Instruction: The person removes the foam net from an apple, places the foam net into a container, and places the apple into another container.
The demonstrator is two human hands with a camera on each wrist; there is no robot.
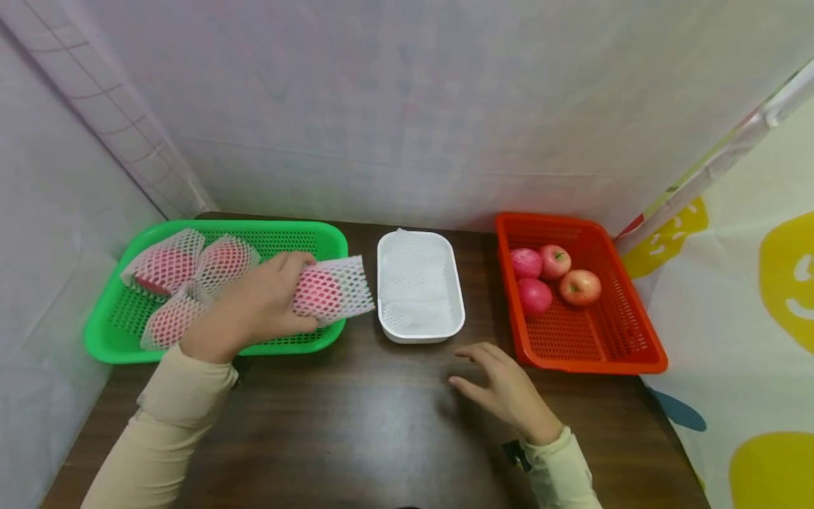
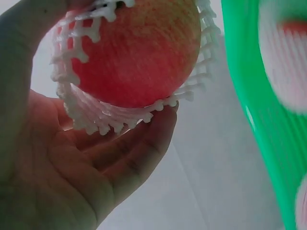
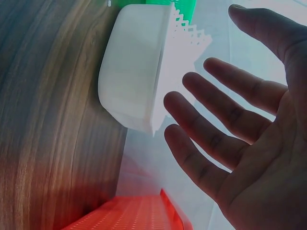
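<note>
My left hand (image 1: 263, 300) grips an apple (image 2: 139, 57) wrapped in a white foam net sleeve (image 1: 352, 286), above the right side of the green basket (image 1: 327, 237). In the left wrist view, thumb and fingers curl round the sleeve, and the apple's bare end shows at its opening. Several other net-wrapped apples (image 1: 167, 267) lie in the green basket. My right hand (image 1: 505, 392) holds nothing. Its fingers are spread and relaxed over the table, near the white tub (image 1: 420, 336). Flat white foam nets (image 1: 413, 272) lie inside that tub.
At the right stands a red basket (image 1: 588, 364) with several bare apples (image 1: 580, 288). All the containers sit on a dark wooden table (image 1: 356, 438). White sheeting (image 1: 407, 106) hangs behind, and a sheet with yellow figures (image 1: 788, 283) hangs at the right.
</note>
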